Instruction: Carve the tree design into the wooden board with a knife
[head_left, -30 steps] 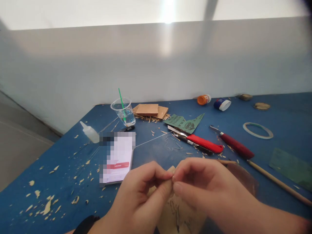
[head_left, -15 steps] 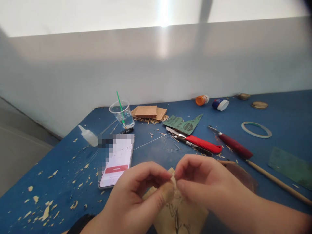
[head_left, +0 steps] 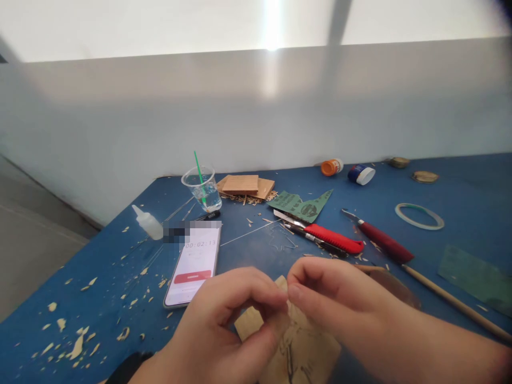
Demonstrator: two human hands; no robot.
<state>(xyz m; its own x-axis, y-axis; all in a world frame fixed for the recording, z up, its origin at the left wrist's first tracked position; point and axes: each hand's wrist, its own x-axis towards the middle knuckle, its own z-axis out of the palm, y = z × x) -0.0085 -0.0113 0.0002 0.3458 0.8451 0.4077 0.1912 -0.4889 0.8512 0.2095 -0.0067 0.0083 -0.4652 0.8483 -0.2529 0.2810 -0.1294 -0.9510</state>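
Both hands meet low over the blue table — the left hand and right hand pinch, fingertips closed, the top edge of a thin wooden piece with dark lines drawn on it. Wood chips lie scattered at left, so some cutting looks done; the drawn lines look uncut. Beyond lie a phone and a red utility knife — untouched.

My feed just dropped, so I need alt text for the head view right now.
Both hands meet low in the frame, left hand and right hand pinching the top edge of a thin tan wood piece with dark line marks, over a blue table strewn with wood chips. A phone showing a timer lies left; a red utility knife lies beyond.
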